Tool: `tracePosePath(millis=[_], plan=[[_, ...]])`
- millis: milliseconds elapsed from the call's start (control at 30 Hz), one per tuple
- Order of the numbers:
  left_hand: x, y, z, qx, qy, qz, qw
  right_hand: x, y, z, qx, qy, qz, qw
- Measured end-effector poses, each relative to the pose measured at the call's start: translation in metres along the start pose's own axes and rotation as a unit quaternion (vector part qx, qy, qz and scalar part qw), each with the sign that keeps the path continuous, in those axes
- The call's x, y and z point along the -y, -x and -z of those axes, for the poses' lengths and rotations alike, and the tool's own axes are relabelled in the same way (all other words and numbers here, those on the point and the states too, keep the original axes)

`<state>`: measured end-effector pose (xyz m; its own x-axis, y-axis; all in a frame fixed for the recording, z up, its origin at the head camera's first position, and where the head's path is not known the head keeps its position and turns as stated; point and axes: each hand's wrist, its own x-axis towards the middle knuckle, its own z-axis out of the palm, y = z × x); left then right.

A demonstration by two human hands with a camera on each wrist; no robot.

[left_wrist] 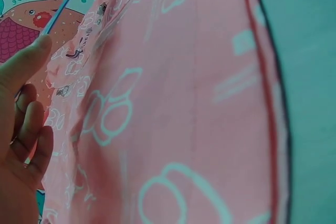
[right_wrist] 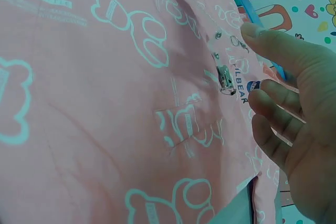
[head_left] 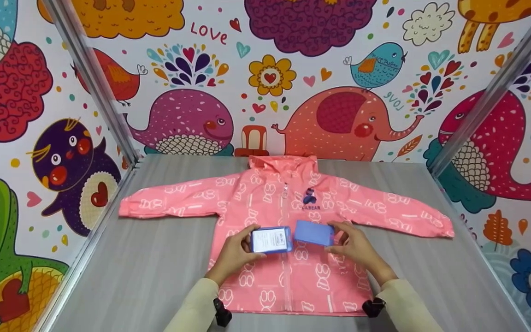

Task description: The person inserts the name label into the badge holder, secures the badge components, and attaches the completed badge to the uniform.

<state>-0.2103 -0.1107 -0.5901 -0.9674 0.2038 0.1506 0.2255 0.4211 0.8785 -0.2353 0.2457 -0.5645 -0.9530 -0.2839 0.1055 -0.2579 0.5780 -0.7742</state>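
A pink hooded jacket (head_left: 265, 276) with white bear outlines lies spread on the table, sleeves out to both sides. Over its middle, my left hand (head_left: 238, 251) pinches a blue-framed card holder (head_left: 270, 240) by its left end, a white printed face turned up. Thumb and fingers of my right hand (head_left: 355, 246) grip the right end of a flat plain-blue rectangular piece (head_left: 314, 233). The two blue things are side by side with a small gap between them. In the right wrist view, the blue piece (right_wrist: 252, 9) appears edge-on beyond the thumb.
The grey wood-grain table (head_left: 155, 267) extends around the jacket. Behind it stands a wall (head_left: 265, 27) printed with cartoon animals, with metal posts (head_left: 95, 83) at the corners. A zipper pull (head_left: 285, 191) lies at the jacket's upper front.
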Motion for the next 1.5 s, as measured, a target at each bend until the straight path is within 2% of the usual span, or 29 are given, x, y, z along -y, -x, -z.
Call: tracePosePath(millis=[200, 467, 833, 1200, 1500], plan=[[0.0, 0.0, 0.0, 0.002, 0.007, 0.002, 1.0, 0.007, 0.0, -0.002, 0.005, 0.0, 0.019, 0.9998], [0.0, 0.0, 0.001, 0.007, 0.006, 0.002, 1.0, 0.013, -0.001, -0.006, 0.033, 0.015, 0.027, 0.999], [0.0, -0.001, 0.002, 0.011, 0.012, -0.014, 0.9998, 0.014, -0.003, -0.005, 0.056, 0.007, 0.054, 0.997], [-0.001, 0.0, 0.003, 0.019, 0.014, -0.009, 0.9997, 0.013, -0.005, -0.004, 0.07, -0.002, 0.061, 0.9957], [-0.002, 0.0, 0.003, 0.021, 0.02, -0.002, 0.9996, 0.015, -0.005, -0.004, 0.07, 0.01, 0.052, 0.9962]])
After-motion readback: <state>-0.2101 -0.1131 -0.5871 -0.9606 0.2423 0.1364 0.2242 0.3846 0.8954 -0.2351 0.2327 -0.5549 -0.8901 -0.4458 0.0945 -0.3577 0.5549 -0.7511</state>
